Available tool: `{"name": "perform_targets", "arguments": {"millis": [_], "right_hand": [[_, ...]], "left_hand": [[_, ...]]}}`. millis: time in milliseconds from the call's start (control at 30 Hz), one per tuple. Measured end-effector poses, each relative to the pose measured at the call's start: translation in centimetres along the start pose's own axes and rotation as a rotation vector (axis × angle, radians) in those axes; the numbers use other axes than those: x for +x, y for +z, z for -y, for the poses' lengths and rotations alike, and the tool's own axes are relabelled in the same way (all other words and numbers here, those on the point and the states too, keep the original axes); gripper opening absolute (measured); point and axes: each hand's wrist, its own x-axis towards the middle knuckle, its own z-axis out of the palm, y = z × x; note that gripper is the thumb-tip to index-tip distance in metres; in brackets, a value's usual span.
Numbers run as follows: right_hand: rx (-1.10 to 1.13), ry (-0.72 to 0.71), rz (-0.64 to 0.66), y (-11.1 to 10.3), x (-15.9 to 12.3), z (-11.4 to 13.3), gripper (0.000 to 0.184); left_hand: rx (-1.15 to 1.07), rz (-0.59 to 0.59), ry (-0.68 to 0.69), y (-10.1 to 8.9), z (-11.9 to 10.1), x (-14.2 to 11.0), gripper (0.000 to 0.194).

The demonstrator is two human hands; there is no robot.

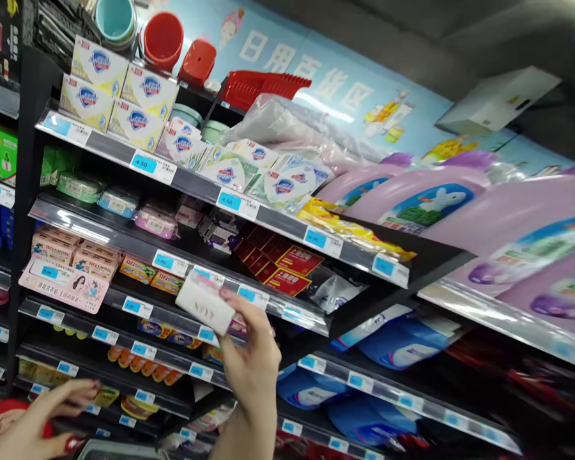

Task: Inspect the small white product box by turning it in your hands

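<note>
Right hand pinches small white rectangular soap box near black shelf rail; left hand open, fingers spread. Advise steady grip, box kept level.

Place: a shop, household-goods aisle.
Shelving: black tiered shelves stocked with boxed soaps in rows.
Pricing: blue-and-white price tags clipped along every shelf edge.
Signage: overhead blue banner with large characters.
Stock: pink basins stacked alongside.

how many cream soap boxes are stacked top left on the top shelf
4: cream soap boxes, two above, two below, on the top shelf. More may be hidden behind.
</note>
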Motion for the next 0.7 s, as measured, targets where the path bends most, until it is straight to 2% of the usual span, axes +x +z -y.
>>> {"name": "perform_targets", "arguments": {"millis": [100,167,267,400,467,567,633,700], "right_hand": [[0.434,0.111,0.121,0.3,-4.2,3.5,0.043],[0.616,0.168,0.260,0.9,-5.6,5.4,0.039],[0.748,0.220,0.370,1.2,-6.8,7.3,0.036],[0.826,0.237,0.335,1.2,-7.6,8.4,0.037],[0.881,0.228,0.315,1.3,-8.1,8.4,0.036],[0.938,0.238,0.224,1.8,-9.2,8.3,0.032],[0.943,0.320,0.139,2.2,-10.2,8.3,0.033],[0.973,0.470,0.090,2.8,-11.5,8.5,0.041]], "left_hand": [[-0.311,0.217,0.133,1.7,-5.2,2.8,0.085],[-0.504,0.350,0.129,2.9,-8.1,4.3,0.090],[-0.589,0.413,0.046,4.2,-9.6,4.9,0.084],[-0.584,0.358,-0.113,4.8,-8.3,4.0,0.052],[-0.570,0.357,-0.116,4.9,-7.7,3.7,0.054],[-0.477,0.306,0.084,4.9,-8.3,3.3,0.071],[-0.352,0.169,0.218,5.0,-9.3,2.7,0.075],[-0.205,0.014,0.263,5.0,-10.4,2.0,0.075]]}}
